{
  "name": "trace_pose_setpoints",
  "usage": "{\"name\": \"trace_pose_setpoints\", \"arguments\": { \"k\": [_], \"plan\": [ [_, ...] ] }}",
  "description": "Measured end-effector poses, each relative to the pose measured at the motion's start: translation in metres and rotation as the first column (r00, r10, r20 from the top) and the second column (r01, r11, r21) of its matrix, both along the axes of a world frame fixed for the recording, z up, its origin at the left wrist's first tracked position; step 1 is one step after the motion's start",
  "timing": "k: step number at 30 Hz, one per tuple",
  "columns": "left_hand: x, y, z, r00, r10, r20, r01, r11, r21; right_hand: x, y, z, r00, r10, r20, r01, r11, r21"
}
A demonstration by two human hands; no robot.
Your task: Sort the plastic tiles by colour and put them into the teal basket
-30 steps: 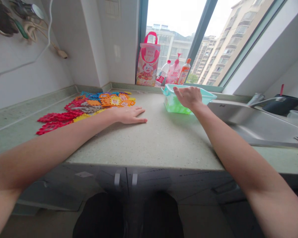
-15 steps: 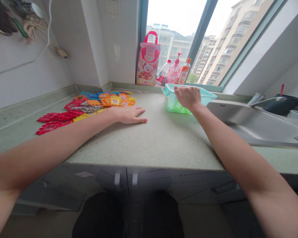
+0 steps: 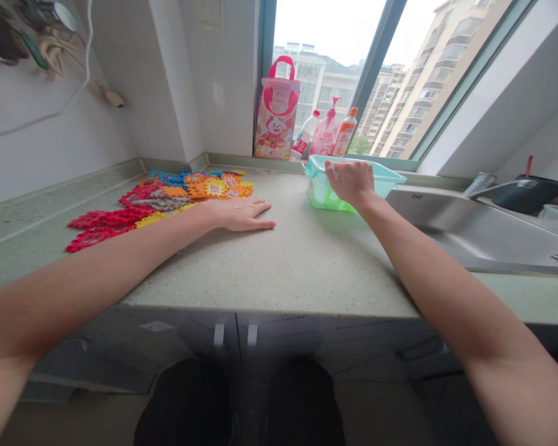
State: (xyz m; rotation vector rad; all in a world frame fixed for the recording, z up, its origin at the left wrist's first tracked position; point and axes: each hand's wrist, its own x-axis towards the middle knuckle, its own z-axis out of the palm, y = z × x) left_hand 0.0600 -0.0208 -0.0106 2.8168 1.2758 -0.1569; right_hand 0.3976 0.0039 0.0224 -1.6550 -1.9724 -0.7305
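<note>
My left hand [image 3: 239, 214] lies flat and open on the pale green countertop [image 3: 297, 260], fingers stretched to the right, just beside a spread of colourful interlocking plastic tiles [image 3: 162, 195]. My right hand [image 3: 351, 179] rests on the near rim of a translucent green plastic box [image 3: 393, 179], with its fingers curled over the edge into the box. Whatever lies under those fingers is hidden.
A steel sink [image 3: 483, 232] with a tap [image 3: 486, 184] lies to the right. On the window sill stand a pink gift bag [image 3: 278, 114] and three bottles [image 3: 328, 133]. A cable and utensils hang on the left wall [image 3: 37, 37]. Cabinet doors are below the counter edge.
My right hand's fingers have curled down over the box rim. The left hand has stayed flat in place.
</note>
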Motion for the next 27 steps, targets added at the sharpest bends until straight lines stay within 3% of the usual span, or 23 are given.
{"name": "trace_pose_setpoints", "arguments": {
  "k": [6,8,18,27],
  "plan": [
    [0.001,-0.001,0.0,1.0,0.007,0.008,-0.007,1.0,-0.003,-0.019,-0.002,-0.012,0.954,0.282,0.102,-0.295,0.946,0.134],
    [0.002,-0.003,0.001,1.0,0.014,0.009,-0.013,1.0,-0.008,-0.024,-0.002,-0.013,0.943,0.312,0.114,-0.327,0.933,0.152],
    [0.004,-0.006,0.004,1.0,0.02,0.011,-0.02,1.0,-0.019,-0.025,-0.007,-0.009,0.992,0.096,0.078,-0.098,0.995,0.029],
    [0.003,-0.005,0.003,1.0,0.022,0.008,-0.022,1.0,-0.016,-0.015,-0.004,-0.007,0.988,0.132,0.075,-0.133,0.991,0.009]
  ]
}}
